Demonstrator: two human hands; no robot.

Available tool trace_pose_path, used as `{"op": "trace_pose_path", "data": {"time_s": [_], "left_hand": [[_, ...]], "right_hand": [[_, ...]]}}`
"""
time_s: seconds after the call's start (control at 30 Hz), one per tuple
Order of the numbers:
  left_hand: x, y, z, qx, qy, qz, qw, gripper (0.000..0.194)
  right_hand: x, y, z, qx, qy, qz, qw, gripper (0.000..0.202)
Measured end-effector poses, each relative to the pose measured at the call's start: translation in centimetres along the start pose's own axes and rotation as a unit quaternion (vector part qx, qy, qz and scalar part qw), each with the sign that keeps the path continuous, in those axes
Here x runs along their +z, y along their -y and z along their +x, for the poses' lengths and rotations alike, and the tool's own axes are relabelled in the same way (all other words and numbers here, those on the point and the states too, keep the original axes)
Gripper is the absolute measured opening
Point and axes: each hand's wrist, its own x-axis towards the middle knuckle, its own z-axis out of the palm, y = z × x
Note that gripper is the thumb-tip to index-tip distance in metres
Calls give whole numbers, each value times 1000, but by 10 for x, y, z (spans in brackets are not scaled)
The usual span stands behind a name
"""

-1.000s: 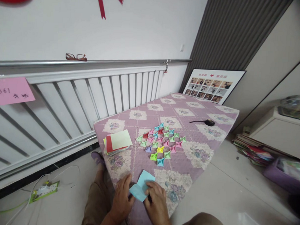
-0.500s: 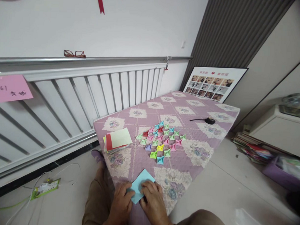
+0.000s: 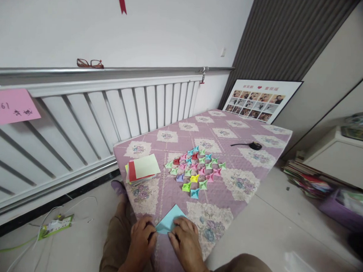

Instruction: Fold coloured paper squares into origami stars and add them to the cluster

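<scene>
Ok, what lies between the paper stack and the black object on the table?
In the head view, the colourful folded paper pieces lie between the paper stack and the black object.

Lies on the surface [image 3: 171,196] at 6 o'clock from the middle of the view, as a light blue sheet of paper [image 3: 168,220]. Shows a roughly triangular outline, with one pointed corner at 12 o'clock and another at about 8 o'clock. Runs nearly straight along the 6 o'clock side, apparently folded there. Stays partly hidden towards 3 o'clock.
</scene>
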Motion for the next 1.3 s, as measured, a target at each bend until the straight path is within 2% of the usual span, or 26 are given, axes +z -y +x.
{"op": "trace_pose_path", "data": {"time_s": [0.23, 0.5, 0.8, 1.07, 1.17, 1.23, 1.3], "left_hand": [[-2, -2, 5, -33, 11, 4, 999, 13], [-9, -13, 16, -85, 57, 40, 994, 14], [-16, -14, 25, -87, 91, 72, 989, 16], [-17, -16, 24, -99, 98, 89, 986, 8], [-18, -23, 26, -77, 86, 105, 988, 14], [-17, -30, 27, -24, 95, 108, 989, 21], [-14, -36, 28, 44, 133, 96, 985, 24]], "right_hand": [[3, -1, 1, 39, -27, -23, 999, 13], [7, -1, 6, 61, -31, -63, 996, 14], [9, -1, 5, 57, -43, -71, 995, 16], [10, 0, 6, 60, -41, -94, 993, 14], [9, 0, 6, 61, -38, -93, 993, 12], [9, 0, 6, 62, -36, -92, 993, 12], [9, 0, 5, 62, -36, -97, 993, 13]]}}
